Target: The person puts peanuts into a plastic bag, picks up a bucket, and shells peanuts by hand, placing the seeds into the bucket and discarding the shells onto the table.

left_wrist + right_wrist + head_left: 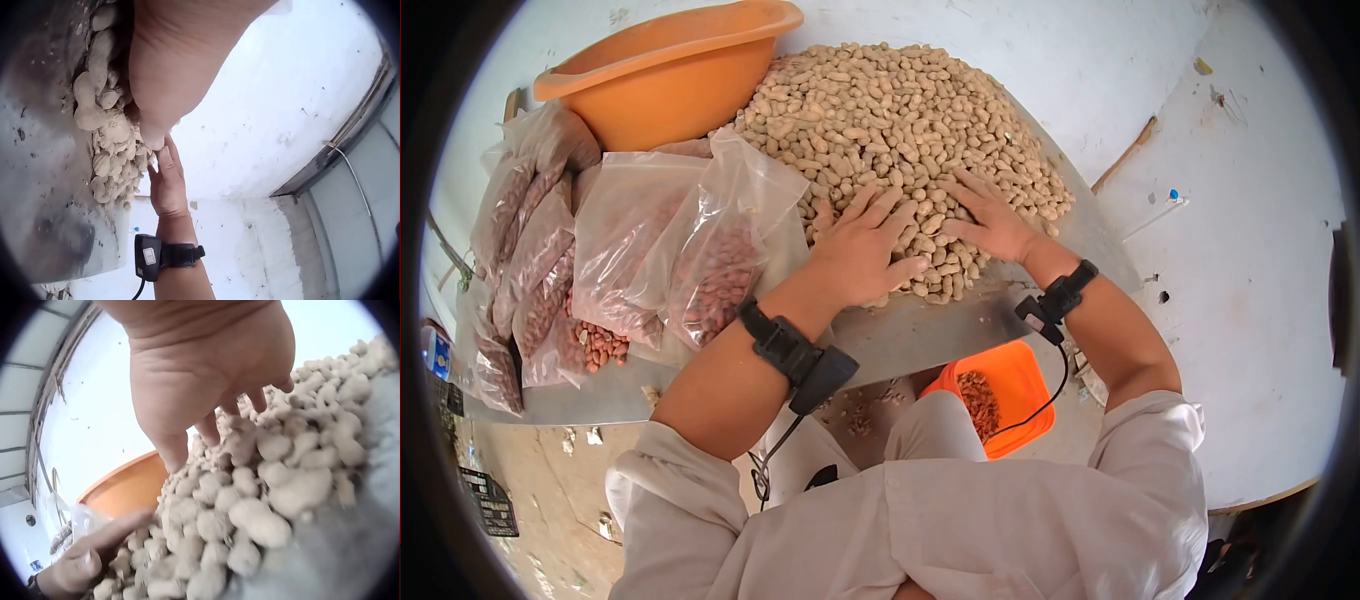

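A large heap of unshelled peanuts (900, 120) is piled on the metal table (920, 335). My left hand (858, 256) rests on the near side of the heap, fingers spread and thumb pointing right. To its right, my right hand (997, 228) lies on the same slope with fingers extended over the peanuts. Seen from the right wrist, that palm (206, 381) faces down and its fingertips touch the shells (256, 519). Neither hand grips anything. In the left wrist view, the left thumb (152, 134) overlaps the right hand (167, 190).
Clear plastic bags (720, 260) of shelled red peanuts crowd the table's left side. Behind them stands an orange basin (670, 85). Below the table's front edge sits an orange bin (1028, 385) holding reddish bits (977, 400). A white wall (1240, 250) borders the right.
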Tool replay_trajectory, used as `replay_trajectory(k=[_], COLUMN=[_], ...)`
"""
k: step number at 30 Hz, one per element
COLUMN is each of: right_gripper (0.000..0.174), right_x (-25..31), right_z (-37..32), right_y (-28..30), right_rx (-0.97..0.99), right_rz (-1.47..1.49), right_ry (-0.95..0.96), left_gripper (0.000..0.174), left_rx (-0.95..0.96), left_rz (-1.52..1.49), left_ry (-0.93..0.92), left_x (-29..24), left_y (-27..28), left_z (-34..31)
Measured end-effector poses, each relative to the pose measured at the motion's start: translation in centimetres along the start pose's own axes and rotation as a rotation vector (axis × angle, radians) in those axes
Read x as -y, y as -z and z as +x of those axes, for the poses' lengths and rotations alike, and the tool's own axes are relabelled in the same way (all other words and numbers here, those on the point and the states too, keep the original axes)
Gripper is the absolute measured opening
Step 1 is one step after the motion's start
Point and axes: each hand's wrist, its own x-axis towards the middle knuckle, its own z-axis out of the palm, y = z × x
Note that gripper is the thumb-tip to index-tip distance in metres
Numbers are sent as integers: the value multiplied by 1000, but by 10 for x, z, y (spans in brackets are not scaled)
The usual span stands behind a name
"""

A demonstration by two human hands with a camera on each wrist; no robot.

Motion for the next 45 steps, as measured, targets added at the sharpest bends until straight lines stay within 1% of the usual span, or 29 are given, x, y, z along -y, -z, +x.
replay_trajectory(k=[1,5,8,11,12,15,16,17,19,22,25,28,31,34,37,39,40,42,43,44,45], right_gripper=[71,70,67,64,64,65,69,69,68,57,42,27,19,18,23,36,42,53,58,67,66], right_x=[10,23,17,13,19,-18,-19,-21,-7,26,26,22,6,-8,-8,-11,-11,-13,-12,-10,-7], right_z=[0,4,26,53,60,102,108,114,120,116,113,104,89,64,29,12,4,-17,-25,-30,-32], right_y=[-4,-11,-5,19,32,23,19,17,14,18,13,21,27,36,43,44,43,17,9,5,6], right_rx=[12,-42,-74,-70,-41,50,-11,-34,-76,98,135,161,138,238,144,120,109,-7,-64,72,51], right_rz=[-72,50,98,298,312,279,292,211,50,-84,27,17,111,110,79,109,124,-75,-173,-73,-91], right_ry=[-6,99,198,34,-41,-230,-204,-162,-84,-24,105,200,257,178,166,158,154,150,145,34,14], left_gripper=[68,71,71,68,67,65,64,64,65,66,67,66,65,64,65,66,67,68,68,68,68], left_rx=[4,55,45,-53,-38,10,35,62,87,106,127,117,111,116,127,138,98,18,26,37,50], left_rz=[18,55,65,34,26,10,7,3,28,34,18,-6,-17,-13,-1,19,15,5,14,24,35], left_ry=[-8,30,65,-15,-58,-156,-173,-189,-192,-177,-160,-159,-159,-157,-149,-140,-131,-111,-103,-96,-90], left_x=[1,1,2,1,-1,-8,-8,-8,-7,-7,-7,-6,-4,-5,-8,-9,-9,-8,-7,-5,-5], left_y=[-4,-2,1,2,3,5,5,4,3,2,2,2,1,3,6,8,7,2,-1,-5,-6], left_z=[0,1,3,2,1,-2,-3,-3,-3,-3,-2,-3,-3,-3,-3,-3,-3,-3,-2,-2,-2])
